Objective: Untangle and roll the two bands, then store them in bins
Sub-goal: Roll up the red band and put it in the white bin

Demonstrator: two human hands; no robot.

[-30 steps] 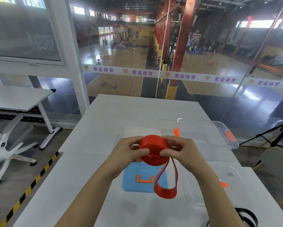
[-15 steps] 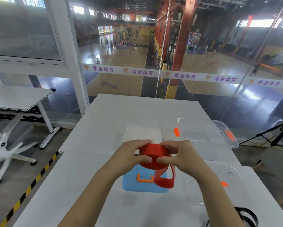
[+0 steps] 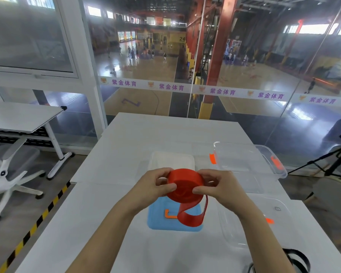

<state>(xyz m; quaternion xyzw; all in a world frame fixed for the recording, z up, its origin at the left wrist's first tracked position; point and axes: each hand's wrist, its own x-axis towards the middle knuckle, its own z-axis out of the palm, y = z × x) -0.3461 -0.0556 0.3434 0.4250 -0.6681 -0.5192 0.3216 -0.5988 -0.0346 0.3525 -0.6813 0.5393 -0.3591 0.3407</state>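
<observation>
Nearest me, below and to the right of the right grip, the black looped band point(image 3: 298, 254) lies on the white table point(image 3: 82, 213), partly cut off by the frame edge and not yet rolled. Just under both grips hangs the loose tail of the red flat band point(image 3: 185, 191). That loop is shorter than it was a second ago, so more of its length has gone onto the coil. The left grip point(image 3: 152, 187) and right grip point(image 3: 217, 189) each pinch the coil's rim, thumbs on the near face. They hold it in the air above the blue lid with an orange handle point(image 3: 157, 223). I judge a turn or two more finishes this roll. Beyond the right grip stands the clear plastic bin with orange clasps point(image 3: 264, 168), lid off, a likely place for it.
</observation>
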